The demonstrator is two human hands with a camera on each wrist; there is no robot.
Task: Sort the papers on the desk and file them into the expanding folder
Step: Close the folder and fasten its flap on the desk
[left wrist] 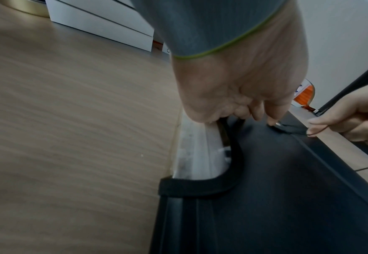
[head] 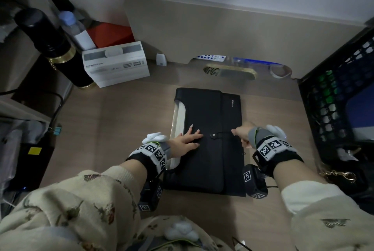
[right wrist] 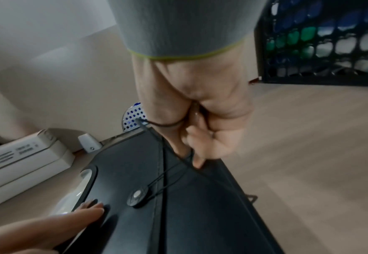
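Nearest you, at six o'clock, your patterned sleeves [head: 66,206] are filling the lower view. Beyond them your left hand [head: 187,139] is lying flat, fingers spread, pressing the expanding folder [head: 208,141], which is resting closed at the desk's [head: 121,121] centre. At three o'clock your right hand [head: 243,133] is pinching the elastic cord [right wrist: 167,178] looped on the button [right wrist: 137,195]. The folder looks stiff and light, the cord stretchy; keep gripping near the loop. At eleven o'clock a white box [head: 115,64] is sitting.
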